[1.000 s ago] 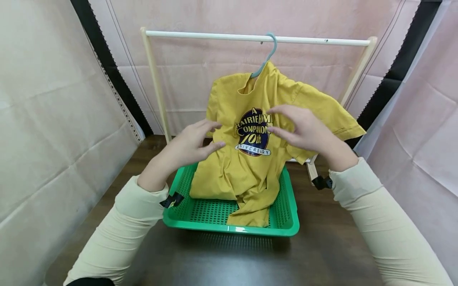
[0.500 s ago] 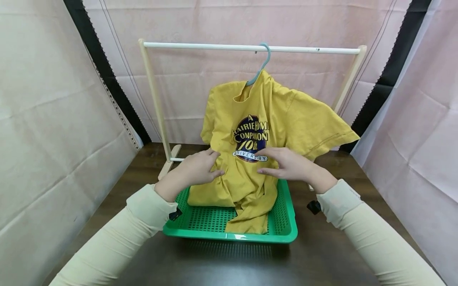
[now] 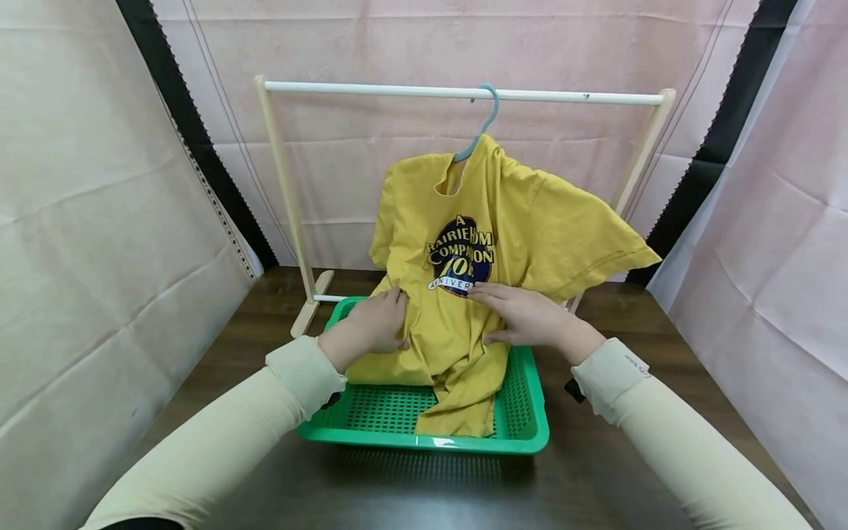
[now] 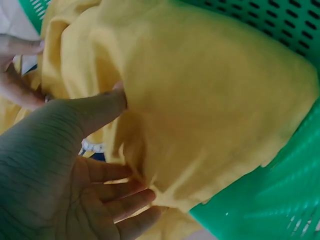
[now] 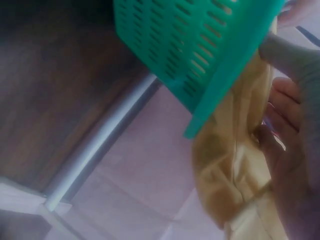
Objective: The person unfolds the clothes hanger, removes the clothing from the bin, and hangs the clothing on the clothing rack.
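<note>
A yellow printed T-shirt [image 3: 464, 199] hangs askew on a light blue hanger [image 3: 486, 118]. Its lower part bunches into a green plastic basket [image 3: 424, 442]. At the shirt's left side my left hand [image 3: 379, 322] touches the cloth; in the left wrist view the thumb and fingers of that hand [image 4: 85, 165] lie apart along a fold. My right hand [image 3: 526, 316] meets the shirt's right side just under the print, fingers extended and thumb below. In the right wrist view, fingers of that hand [image 5: 285, 110] lie against the cloth by the basket's rim.
A white rail [image 3: 371, 89] on a cream frame [image 3: 285, 173] carries the hanger behind the basket. All stands on a dark wooden table [image 3: 596, 449]. Pale cloth walls [image 3: 119, 184] close in the sides and back.
Both hands have come down from beside the print to the shirt's lower sides and now touch it. The head view has shifted slightly.
</note>
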### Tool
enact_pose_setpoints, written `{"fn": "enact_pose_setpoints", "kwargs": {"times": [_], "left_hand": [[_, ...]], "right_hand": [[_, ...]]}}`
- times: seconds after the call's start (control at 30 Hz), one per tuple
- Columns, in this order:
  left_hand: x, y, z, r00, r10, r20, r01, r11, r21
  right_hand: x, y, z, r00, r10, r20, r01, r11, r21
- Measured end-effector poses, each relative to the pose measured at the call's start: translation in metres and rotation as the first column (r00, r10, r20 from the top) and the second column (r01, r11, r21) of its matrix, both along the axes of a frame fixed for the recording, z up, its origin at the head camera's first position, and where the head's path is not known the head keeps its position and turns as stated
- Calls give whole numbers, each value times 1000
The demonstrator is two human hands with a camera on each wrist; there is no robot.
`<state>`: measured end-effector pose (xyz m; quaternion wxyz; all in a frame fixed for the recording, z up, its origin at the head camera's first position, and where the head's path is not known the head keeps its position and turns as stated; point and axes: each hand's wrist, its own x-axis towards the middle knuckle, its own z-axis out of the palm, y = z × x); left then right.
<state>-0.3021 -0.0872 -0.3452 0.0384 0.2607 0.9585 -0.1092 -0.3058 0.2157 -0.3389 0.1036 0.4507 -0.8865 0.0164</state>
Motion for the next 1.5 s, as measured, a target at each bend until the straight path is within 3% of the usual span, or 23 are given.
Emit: {"fn": "enact_pose_setpoints", "kwargs": {"times": [0.2, 0.37, 0.63, 0.73, 0.97, 1.07, 1.23, 1.37, 1.5], "left_hand": [[-6, 3, -7, 999, 27, -27, -28, 999, -37], [-14, 5, -8, 996, -8, -94, 2, 998, -59], [-25, 2, -4, 986, -69, -150, 70, 998, 1], [-32, -1, -6, 978, -87, -190, 96, 995, 38], [-42, -10, -8, 946, -135, -296, 170, 981, 96], [-43, -12, -5, 946, -151, -285, 194, 973, 127], [-43, -18, 0, 976, -119, -184, 167, 949, 269], [-42, -23, 8, 989, -101, -109, 134, 920, 367], [-43, -27, 18, 991, -84, -104, 118, 914, 388]], "right_hand": [[-5, 0, -5, 995, 25, -97, -23, 1000, 17], [-9, -1, -5, 983, 55, -173, -51, 998, 24], [-11, -1, -4, 995, 38, -93, -33, 998, 55], [-12, -1, -5, 994, 57, -93, -50, 996, 68], [-21, -3, -8, 960, 145, -241, -134, 989, 59], [-25, -2, -7, 954, 147, -262, -135, 989, 64], [-25, 1, -5, 957, 153, -246, -144, 988, 56], [-24, 4, -3, 963, 148, -226, -148, 989, 17], [-24, 9, 0, 972, 116, -206, -128, 991, -46]]}}
